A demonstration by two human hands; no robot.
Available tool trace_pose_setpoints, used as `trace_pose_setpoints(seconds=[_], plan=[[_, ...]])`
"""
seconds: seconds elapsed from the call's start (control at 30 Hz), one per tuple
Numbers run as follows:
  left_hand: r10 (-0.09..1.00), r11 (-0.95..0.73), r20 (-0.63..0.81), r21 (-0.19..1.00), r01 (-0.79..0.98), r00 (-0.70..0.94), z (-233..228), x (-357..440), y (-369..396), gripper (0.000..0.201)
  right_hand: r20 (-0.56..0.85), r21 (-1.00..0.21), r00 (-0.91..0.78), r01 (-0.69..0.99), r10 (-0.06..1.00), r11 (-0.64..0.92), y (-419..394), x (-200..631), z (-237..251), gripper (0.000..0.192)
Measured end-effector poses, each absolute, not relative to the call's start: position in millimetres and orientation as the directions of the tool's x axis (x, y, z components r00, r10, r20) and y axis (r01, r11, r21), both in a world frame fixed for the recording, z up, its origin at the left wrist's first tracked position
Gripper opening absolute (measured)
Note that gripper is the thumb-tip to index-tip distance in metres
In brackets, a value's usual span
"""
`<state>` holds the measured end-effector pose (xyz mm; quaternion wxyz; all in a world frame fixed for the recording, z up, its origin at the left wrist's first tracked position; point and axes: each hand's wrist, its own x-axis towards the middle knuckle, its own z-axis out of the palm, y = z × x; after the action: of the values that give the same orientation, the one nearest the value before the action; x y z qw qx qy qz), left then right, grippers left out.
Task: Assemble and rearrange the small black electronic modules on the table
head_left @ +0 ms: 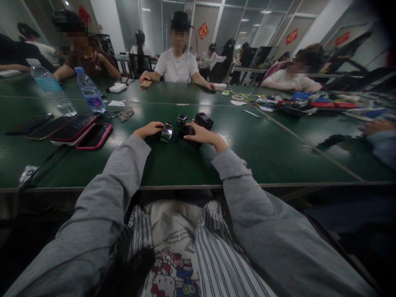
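On the table [278, 152], the left hand [148, 129] is placed just left of a small block [166, 133], touching it. The right hand [201, 134] is laid on a second block [188, 134] to the right. Two more blocks [198, 120] are set just behind. Phones [83, 132] are laid side by side well to the left, with two bottles [89, 91] stood behind them and glasses [123, 114] between bottles and blocks.

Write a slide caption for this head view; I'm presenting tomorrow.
Left hand touches a small block; right hand grips a black block on the green table.
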<state>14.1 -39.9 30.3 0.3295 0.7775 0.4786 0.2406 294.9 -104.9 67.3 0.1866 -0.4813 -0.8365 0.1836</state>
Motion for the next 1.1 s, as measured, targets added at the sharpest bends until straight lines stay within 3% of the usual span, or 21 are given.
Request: trace_pose_setpoints(seconds=[0.3, 0.83, 0.97, 1.1], plan=[[0.905, -0.282, 0.054, 0.818, 0.5, 0.421, 33, 15, -42, 0.038, 0.184, -0.591, -0.643, 0.531, 0.743, 0.607, -107, 291, 68, 0.061], [0.909, -0.283, 0.053, 0.806, 0.519, 0.414, 33, 14, -40, 0.041, 0.27, -0.502, -0.582, 0.595, 0.767, 0.628, -105, 291, 61, 0.051], [0.919, -0.262, 0.024, 0.782, 0.565, 0.393, 37, 17, -45, 0.041, 0.395, -0.507, -0.491, 0.588, 0.777, 0.63, -103, 286, 66, 0.032], [0.91, -0.271, 0.001, 0.759, 0.592, 0.414, 40, 19, -49, 0.042, 0.593, -0.388, -0.264, 0.734, 0.761, 0.557, -96, 293, 70, 0.035]])
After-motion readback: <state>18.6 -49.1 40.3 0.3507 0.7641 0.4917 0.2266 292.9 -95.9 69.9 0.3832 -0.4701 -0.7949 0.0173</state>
